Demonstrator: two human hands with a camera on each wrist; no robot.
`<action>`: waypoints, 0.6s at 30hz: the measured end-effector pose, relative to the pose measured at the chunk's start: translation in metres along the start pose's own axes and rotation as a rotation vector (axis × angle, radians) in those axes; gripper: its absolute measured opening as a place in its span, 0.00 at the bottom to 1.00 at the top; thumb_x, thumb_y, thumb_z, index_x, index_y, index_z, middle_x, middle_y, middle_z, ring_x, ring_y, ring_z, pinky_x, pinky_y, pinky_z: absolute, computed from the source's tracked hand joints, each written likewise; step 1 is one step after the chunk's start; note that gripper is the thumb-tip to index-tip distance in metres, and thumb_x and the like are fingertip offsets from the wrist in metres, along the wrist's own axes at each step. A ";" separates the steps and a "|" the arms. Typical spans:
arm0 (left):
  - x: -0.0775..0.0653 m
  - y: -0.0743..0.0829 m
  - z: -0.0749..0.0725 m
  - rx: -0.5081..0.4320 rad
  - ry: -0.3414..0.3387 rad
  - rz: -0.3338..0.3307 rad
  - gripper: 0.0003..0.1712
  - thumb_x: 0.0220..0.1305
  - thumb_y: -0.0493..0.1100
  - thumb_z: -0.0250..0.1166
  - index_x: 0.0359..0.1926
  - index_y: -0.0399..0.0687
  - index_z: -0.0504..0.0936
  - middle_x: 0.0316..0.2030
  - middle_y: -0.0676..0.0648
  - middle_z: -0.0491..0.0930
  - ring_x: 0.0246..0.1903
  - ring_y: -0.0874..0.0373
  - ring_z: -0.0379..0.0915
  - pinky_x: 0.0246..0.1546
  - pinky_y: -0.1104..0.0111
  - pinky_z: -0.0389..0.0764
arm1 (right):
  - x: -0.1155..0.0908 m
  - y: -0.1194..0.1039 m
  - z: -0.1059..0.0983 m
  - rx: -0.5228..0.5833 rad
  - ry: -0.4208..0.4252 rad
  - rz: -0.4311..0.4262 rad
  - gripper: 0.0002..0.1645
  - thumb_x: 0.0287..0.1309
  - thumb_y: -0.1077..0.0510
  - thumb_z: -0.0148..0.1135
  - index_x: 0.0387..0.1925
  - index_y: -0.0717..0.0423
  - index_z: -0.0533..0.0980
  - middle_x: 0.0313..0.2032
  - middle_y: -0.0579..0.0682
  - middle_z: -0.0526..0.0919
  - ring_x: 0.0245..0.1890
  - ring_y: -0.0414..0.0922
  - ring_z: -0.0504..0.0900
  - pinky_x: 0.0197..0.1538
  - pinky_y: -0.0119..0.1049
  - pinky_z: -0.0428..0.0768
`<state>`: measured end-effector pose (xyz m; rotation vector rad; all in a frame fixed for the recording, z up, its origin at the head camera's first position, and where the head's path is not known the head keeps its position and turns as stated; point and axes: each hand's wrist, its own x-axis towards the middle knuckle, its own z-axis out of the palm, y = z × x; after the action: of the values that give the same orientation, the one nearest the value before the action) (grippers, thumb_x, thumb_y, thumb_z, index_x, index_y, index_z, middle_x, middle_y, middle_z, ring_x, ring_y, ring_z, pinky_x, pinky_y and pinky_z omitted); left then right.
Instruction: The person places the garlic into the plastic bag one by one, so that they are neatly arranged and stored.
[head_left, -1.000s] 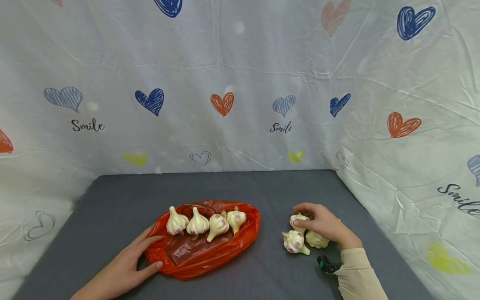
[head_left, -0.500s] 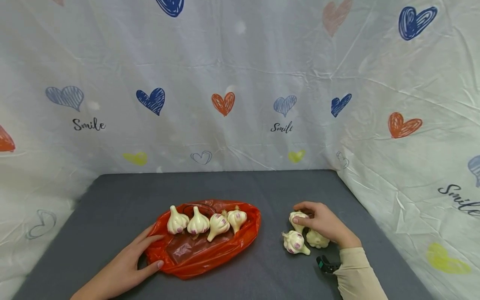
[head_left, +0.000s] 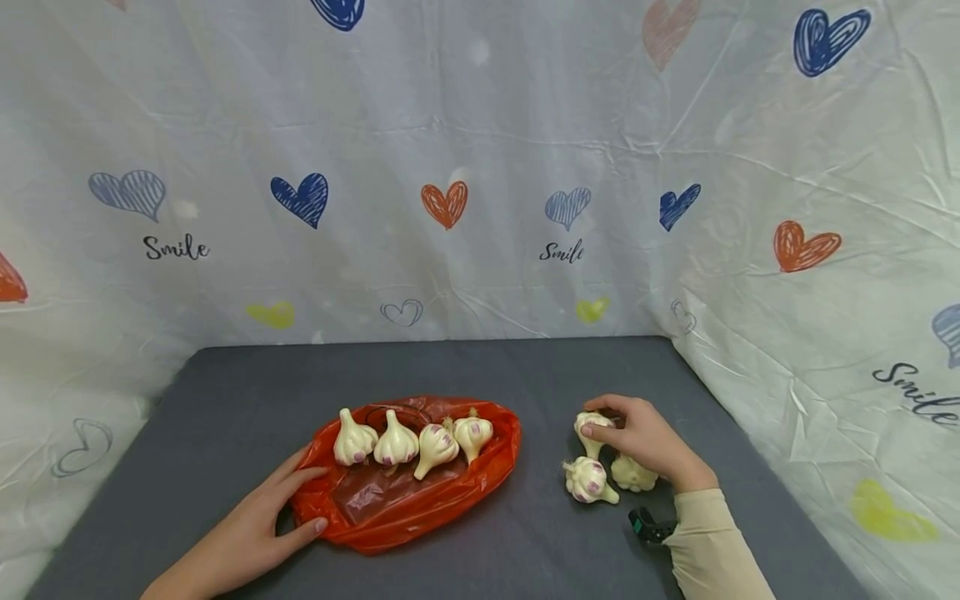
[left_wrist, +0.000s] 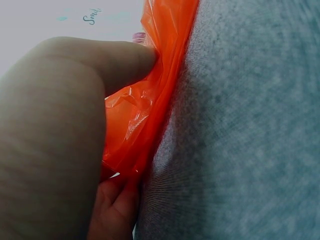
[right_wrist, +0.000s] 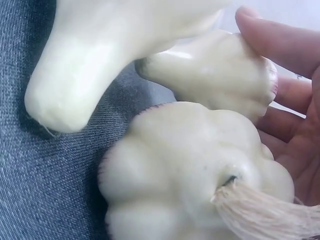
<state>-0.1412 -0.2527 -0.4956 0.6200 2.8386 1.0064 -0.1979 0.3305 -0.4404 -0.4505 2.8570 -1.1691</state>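
My left hand [head_left: 258, 525] grips the left end of a red plastic bag [head_left: 420, 521], thumb on the near side and fingers along the edge. The left wrist view shows the thumb pressed into the bag's film [left_wrist: 131, 132]. Four-in-a-row is how several white garlic bulbs [head_left: 395, 442] lie on the bag. At the right, my right hand [head_left: 648, 440] pinches another garlic bulb [head_left: 590, 427] between thumb and fingers, its stem pointing down. Two more bulbs sit beneath that hand, a purple-streaked garlic bulb [head_left: 587, 481] and a knobbly garlic bulb [right_wrist: 185, 165] with roots showing.
A dark grey cloth [head_left: 525, 550] covers the table. Under the right wrist is a black strap device [head_left: 651, 527]. A white curtain [head_left: 495, 108] printed with hearts hangs behind and beside the table.
The right hand has shifted slightly away from me with the pinched garlic bulb, which has turned so its stem shows. The left hand and the bag stay in place.
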 end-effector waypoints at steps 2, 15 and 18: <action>0.000 0.000 -0.001 0.000 0.009 0.006 0.40 0.72 0.68 0.71 0.74 0.52 0.78 0.83 0.31 0.55 0.77 0.24 0.59 0.63 0.30 0.74 | 0.001 -0.002 0.000 -0.007 0.014 -0.009 0.33 0.72 0.39 0.72 0.67 0.55 0.83 0.62 0.53 0.86 0.58 0.57 0.87 0.55 0.55 0.87; 0.000 0.001 -0.002 0.001 0.001 0.004 0.41 0.72 0.69 0.70 0.74 0.50 0.78 0.83 0.30 0.55 0.77 0.24 0.58 0.64 0.30 0.73 | 0.005 -0.015 0.004 -0.017 0.061 -0.034 0.31 0.70 0.38 0.74 0.65 0.51 0.84 0.60 0.51 0.87 0.53 0.52 0.89 0.57 0.56 0.86; -0.001 0.002 -0.001 -0.003 0.004 0.010 0.41 0.72 0.69 0.70 0.74 0.50 0.78 0.83 0.30 0.55 0.77 0.24 0.59 0.64 0.30 0.72 | 0.006 -0.017 0.006 -0.014 0.067 -0.046 0.31 0.71 0.39 0.74 0.65 0.52 0.84 0.60 0.51 0.87 0.52 0.51 0.90 0.57 0.56 0.86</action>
<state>-0.1398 -0.2528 -0.4939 0.6338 2.8400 1.0145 -0.1984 0.3134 -0.4321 -0.4889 2.9289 -1.1942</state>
